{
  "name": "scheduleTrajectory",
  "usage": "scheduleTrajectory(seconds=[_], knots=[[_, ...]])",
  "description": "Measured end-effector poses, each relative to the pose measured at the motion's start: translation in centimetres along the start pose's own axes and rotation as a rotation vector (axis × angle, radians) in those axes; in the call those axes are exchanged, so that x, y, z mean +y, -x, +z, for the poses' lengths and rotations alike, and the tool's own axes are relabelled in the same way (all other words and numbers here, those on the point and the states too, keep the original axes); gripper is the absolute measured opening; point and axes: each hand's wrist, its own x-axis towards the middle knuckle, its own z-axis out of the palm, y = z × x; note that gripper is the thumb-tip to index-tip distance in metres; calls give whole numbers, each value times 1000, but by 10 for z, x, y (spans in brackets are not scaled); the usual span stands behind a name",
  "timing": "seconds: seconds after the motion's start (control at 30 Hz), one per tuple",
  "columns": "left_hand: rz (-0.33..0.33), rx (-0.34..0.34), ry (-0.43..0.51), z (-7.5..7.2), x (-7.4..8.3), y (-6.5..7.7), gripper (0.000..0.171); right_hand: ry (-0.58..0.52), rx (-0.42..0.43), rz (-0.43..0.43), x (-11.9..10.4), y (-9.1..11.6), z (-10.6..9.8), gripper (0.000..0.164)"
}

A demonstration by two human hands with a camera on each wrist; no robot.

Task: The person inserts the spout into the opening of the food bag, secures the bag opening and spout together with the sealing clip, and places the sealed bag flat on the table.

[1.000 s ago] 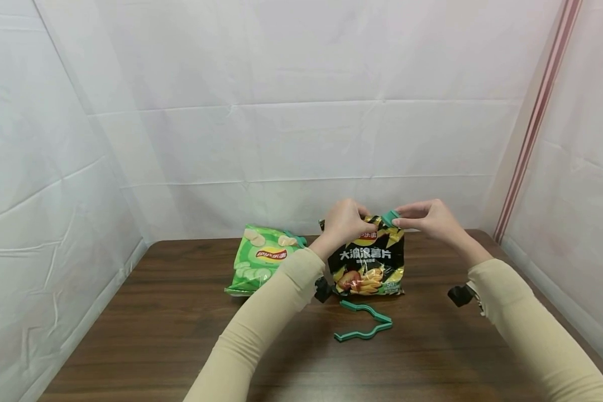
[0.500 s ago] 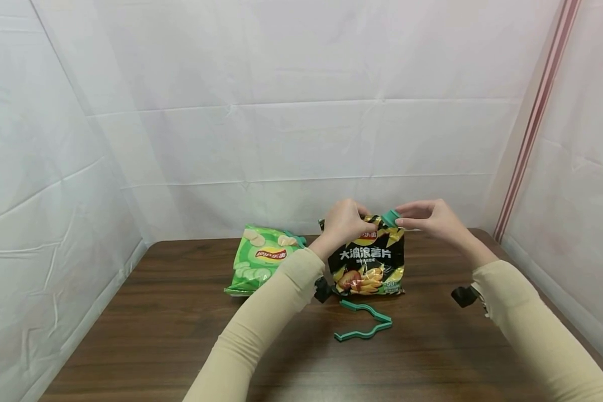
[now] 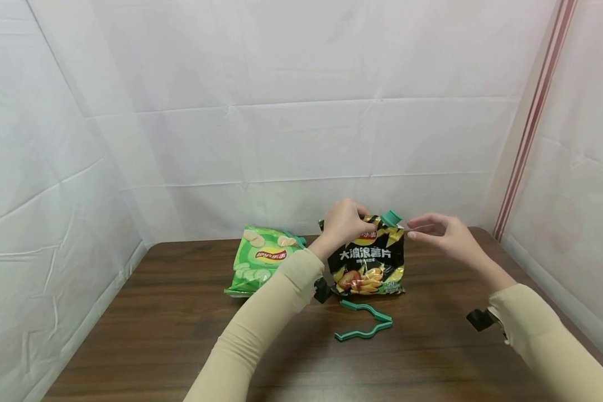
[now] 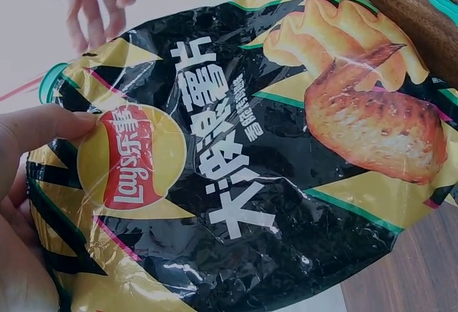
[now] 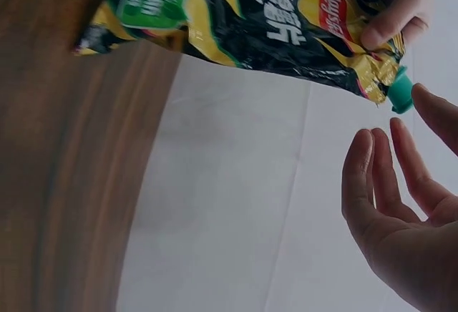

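Note:
A black and yellow chip bag (image 3: pixel 365 257) stands upright on the table, its printed front toward me. My left hand (image 3: pixel 345 224) pinches its top edge, the thumb pressed on the front beside the logo in the left wrist view. At the bag's upper right corner sits a small green cap-like piece (image 3: pixel 391 217), also visible in the right wrist view as a green piece (image 5: pixel 401 90) poking out past the bag. Just right of it is my right hand (image 3: pixel 444 234), holding nothing, its fingers loosely bent and apart from the piece.
An opened green bag clip (image 3: pixel 367 322) lies on the table in front of the black bag. To the left rests a green chip bag (image 3: pixel 268 257) with a teal clip (image 3: pixel 295 239) at its upper right. White sheeting (image 3: pixel 301 139) surrounds the wooden table (image 3: pixel 181 324).
My right hand has let go of the green cap-like piece and drawn back to the right and slightly down. The piece stays at the bag's corner. My left hand has kept its pinch.

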Motion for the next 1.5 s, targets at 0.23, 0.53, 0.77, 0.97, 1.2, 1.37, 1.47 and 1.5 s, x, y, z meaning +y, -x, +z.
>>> scheduleTrajectory(seconds=[0.23, 0.53, 0.77, 0.97, 1.2, 1.37, 1.47, 1.5], knots=[[9, -2, -1, 0, 0, 0, 20, 47, -2, 18, 10, 21, 8, 39], [12, -9, 11, -3, 1, 2, 20, -30, -97, 16, 24, 39, 26, 36], [15, -10, 19, -3, 0, 1, 17, -46, -161, 13, 28, 52, 44, 34], [18, -11, 18, -3, -1, 2, 18, -82, -234, 49, 36, 60, 58, 32], [19, -9, 15, -4, -1, 3, 18, -104, -297, 46, 39, 67, 69, 33], [17, 7, -1, -3, 0, 4, 19, -111, -370, 46, 42, 68, 77, 34], [17, 14, -6, -2, 0, 4, 19, -105, -412, 44, 42, 68, 80, 33], [17, 14, -6, -2, 0, 4, 20, -98, -421, 40, 42, 68, 81, 32]])
